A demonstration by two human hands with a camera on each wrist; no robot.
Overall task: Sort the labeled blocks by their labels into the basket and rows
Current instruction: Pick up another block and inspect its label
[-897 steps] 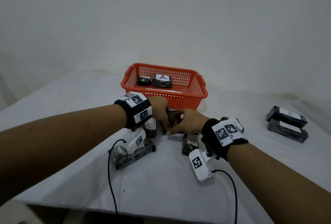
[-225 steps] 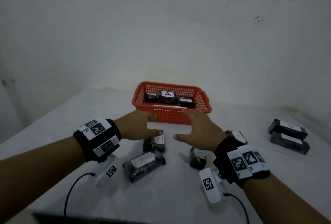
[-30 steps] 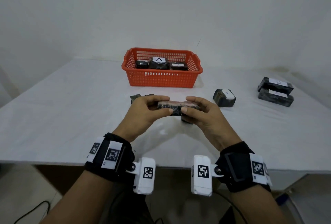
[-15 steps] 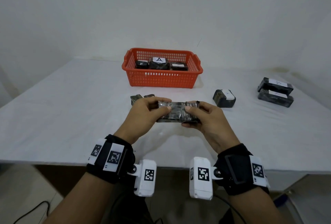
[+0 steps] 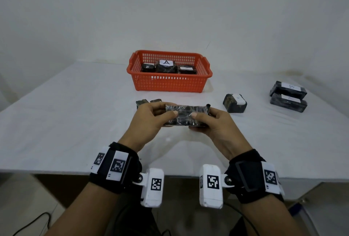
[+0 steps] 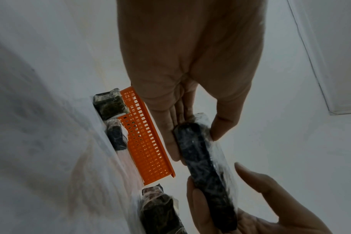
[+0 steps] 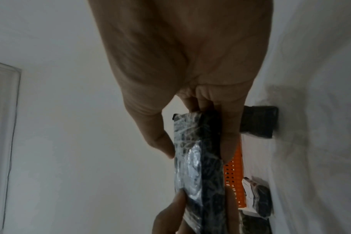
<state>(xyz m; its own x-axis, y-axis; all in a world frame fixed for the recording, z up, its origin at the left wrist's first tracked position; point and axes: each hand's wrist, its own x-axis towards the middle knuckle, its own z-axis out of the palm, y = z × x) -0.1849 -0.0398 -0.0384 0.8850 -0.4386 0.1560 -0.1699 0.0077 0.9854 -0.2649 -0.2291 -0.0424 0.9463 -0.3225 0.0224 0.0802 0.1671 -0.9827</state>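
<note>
I hold a long dark block [image 5: 186, 115] wrapped in clear film above the table's front middle. My left hand [image 5: 151, 116] pinches its left end [image 6: 192, 134] between thumb and fingers. At the other end [image 7: 198, 142] my right hand [image 5: 213, 122] pinches it the same way. No label shows on its upper face. The orange basket [image 5: 170, 83] stands behind, holding three dark blocks, one marked A [image 5: 166, 66]. A short labeled block [image 5: 235, 103] sits to the right. Two long labeled blocks [image 5: 288, 95] lie side by side at the far right.
Two small dark blocks [image 5: 148, 102] lie just behind my left hand, partly hidden by it. The white table [image 5: 75, 113] ends at a front edge near my wrists. A white wall stands close behind the basket.
In the last second both hands have turned the long block over, bringing a dark film-covered face upward. Earlier both hands reached among loose blocks near the basket.
</note>
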